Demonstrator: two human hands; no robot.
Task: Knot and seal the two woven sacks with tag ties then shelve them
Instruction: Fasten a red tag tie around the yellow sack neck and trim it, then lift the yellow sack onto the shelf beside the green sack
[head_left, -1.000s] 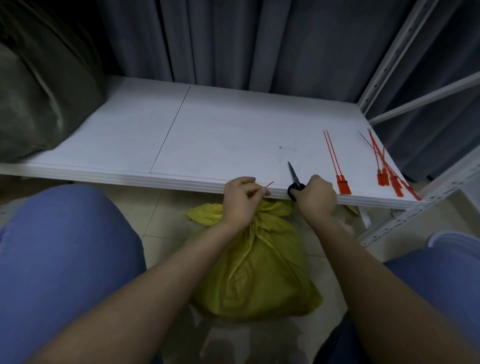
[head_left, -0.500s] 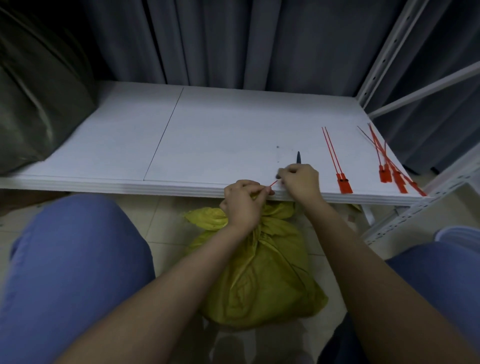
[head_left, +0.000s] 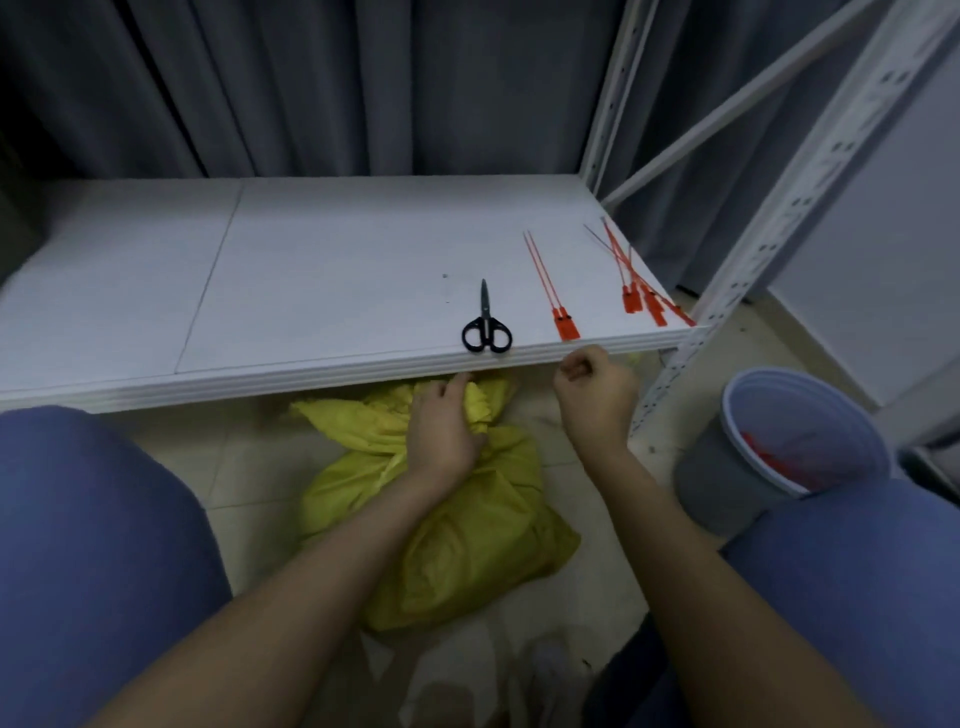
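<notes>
The shelf (head_left: 311, 291) fills most of my view. The yellow sack (head_left: 467, 545) lies on the floor just below its front edge. The left hand (head_left: 441, 431) grips the sack's bunched neck. The right hand (head_left: 597, 395) hangs curled under that edge, and I cannot tell whether it holds anything. The scissors (head_left: 487, 327) sit at the very front edge, with tag ties (head_left: 563, 322) beside them. My worry is that swinging the sack up past the edge could knock them off.
</notes>
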